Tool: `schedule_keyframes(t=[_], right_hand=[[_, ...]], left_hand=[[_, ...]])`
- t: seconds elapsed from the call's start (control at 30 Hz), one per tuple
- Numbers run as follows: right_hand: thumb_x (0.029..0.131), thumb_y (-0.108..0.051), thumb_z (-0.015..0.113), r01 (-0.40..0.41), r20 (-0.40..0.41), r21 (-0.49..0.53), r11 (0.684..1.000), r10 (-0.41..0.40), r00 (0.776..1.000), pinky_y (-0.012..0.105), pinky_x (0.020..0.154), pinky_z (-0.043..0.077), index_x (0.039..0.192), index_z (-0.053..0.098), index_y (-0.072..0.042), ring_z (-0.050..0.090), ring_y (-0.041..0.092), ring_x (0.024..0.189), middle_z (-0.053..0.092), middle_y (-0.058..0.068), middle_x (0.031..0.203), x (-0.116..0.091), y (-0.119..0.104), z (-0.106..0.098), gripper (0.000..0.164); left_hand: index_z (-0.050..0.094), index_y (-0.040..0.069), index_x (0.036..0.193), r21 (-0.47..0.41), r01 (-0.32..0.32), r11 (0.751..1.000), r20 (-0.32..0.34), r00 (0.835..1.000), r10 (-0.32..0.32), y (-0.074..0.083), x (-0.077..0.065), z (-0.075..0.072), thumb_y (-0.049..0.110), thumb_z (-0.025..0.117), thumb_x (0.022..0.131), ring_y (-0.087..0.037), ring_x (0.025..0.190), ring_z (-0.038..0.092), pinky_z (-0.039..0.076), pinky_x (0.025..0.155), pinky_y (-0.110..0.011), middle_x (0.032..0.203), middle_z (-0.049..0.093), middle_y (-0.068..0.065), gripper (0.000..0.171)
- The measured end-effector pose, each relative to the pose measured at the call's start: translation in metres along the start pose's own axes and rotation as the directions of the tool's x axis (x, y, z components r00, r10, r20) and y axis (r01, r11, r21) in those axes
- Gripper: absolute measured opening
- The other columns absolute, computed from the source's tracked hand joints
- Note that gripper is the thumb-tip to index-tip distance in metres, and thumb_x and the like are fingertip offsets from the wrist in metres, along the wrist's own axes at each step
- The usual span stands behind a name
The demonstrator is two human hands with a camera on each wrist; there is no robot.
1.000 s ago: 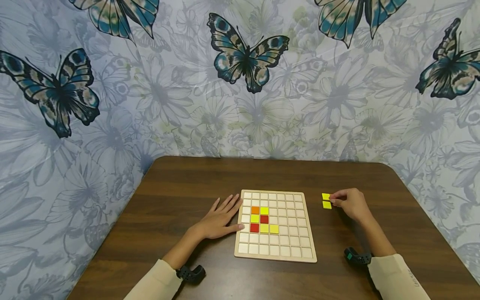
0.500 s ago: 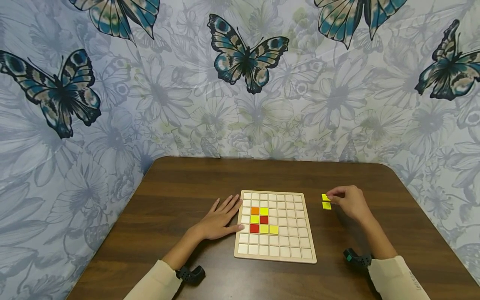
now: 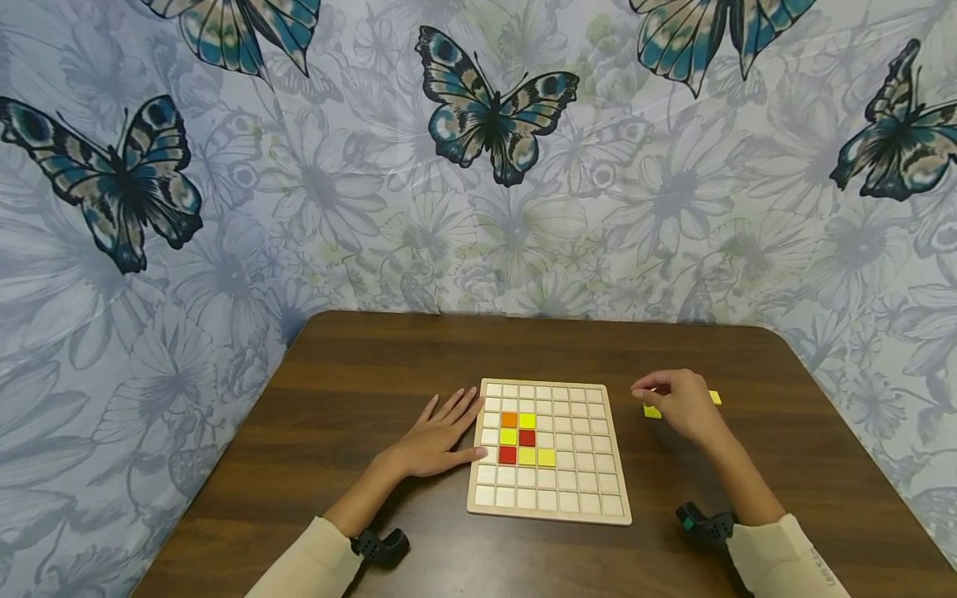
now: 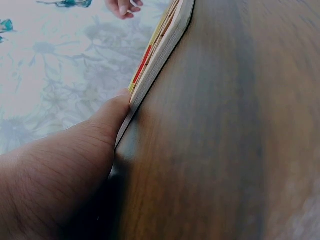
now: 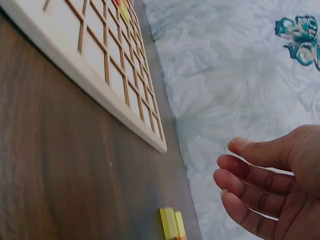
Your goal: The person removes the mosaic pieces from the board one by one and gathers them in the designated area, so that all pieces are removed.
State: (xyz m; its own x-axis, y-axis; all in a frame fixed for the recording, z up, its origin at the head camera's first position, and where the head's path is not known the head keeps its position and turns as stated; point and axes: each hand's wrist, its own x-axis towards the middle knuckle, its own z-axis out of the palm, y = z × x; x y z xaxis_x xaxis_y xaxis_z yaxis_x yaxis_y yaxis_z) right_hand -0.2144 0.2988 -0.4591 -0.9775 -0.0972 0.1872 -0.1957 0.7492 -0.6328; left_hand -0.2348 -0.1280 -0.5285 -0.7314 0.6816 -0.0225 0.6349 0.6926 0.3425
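A square wooden grid board (image 3: pixel 552 512) lies mid-table, with a few yellow, red and orange tiles among its pale squares. My left hand (image 3: pixel 434 440) is spread flat to its left, thumb and fingertips right at the board's edge. To the right of the board, my right hand (image 3: pixel 686 404) hovers over the small tiles, thumb and index finger brought close together. One yellow tile (image 3: pixel 652 412) shows below the fingers and another yellow tile (image 3: pixel 714 398) peeks out behind the hand. In the right wrist view the fingers are curved; I cannot tell whether they pinch a tile.
The brown wooden table (image 3: pixel 374 349) ends at a back edge against a butterfly-patterned cloth (image 3: pixel 493 249). In the right wrist view, yellow pieces (image 5: pixel 169 223) stand near the board's corner, with a bit of orange under them.
My right hand has drawn left from the upper yellow tile toward the board, uncovering a yellow tile on its right. The upper tile no longer shows. My left hand stays put.
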Motion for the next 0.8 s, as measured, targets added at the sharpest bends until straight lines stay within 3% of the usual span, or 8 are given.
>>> schedule_keyframes(t=[0.3, 0.63, 0.8], right_hand=[[0.095, -0.014, 0.074, 0.031, 0.059, 0.066, 0.997, -0.035, 0.998, 0.031, 0.064, 0.053, 0.101, 0.079, -0.003, 0.071, 0.032, 0.079, 0.076, 0.012, 0.089, -0.003, -0.015, 0.015, 0.014], [0.093, -0.014, 0.075, 0.084, 0.124, 0.091, 0.992, -0.095, 0.988, 0.029, 0.067, 0.055, 0.097, 0.08, -0.007, 0.068, 0.015, 0.078, 0.076, 0.001, 0.091, -0.003, -0.029, 0.035, 0.01], [0.092, -0.012, 0.076, 0.087, 0.169, 0.099, 0.991, -0.103, 0.98, 0.029, 0.067, 0.053, 0.094, 0.081, -0.009, 0.063, 0.014, 0.076, 0.073, -0.004, 0.087, -0.004, -0.037, 0.047, 0.006]], left_hand=[[0.007, 0.014, 0.165, 0.01, 0.001, 1.0, 0.006, 1.0, -0.001, 0.0, 0.001, 0.0, 0.066, 0.042, 0.101, -0.03, 0.156, 0.002, 0.0, 0.119, -0.064, 0.171, 0.002, -0.009, 0.089], [0.008, 0.014, 0.165, 0.015, 0.002, 1.0, 0.004, 1.0, -0.002, -0.002, 0.002, 0.001, 0.065, 0.043, 0.101, -0.031, 0.156, 0.002, 0.0, 0.119, -0.064, 0.171, 0.002, -0.01, 0.089], [0.01, 0.013, 0.165, 0.008, -0.008, 1.0, -0.001, 1.0, 0.008, -0.002, 0.002, 0.0, 0.062, 0.045, 0.102, -0.033, 0.156, 0.004, 0.002, 0.118, -0.065, 0.17, 0.004, -0.012, 0.088]])
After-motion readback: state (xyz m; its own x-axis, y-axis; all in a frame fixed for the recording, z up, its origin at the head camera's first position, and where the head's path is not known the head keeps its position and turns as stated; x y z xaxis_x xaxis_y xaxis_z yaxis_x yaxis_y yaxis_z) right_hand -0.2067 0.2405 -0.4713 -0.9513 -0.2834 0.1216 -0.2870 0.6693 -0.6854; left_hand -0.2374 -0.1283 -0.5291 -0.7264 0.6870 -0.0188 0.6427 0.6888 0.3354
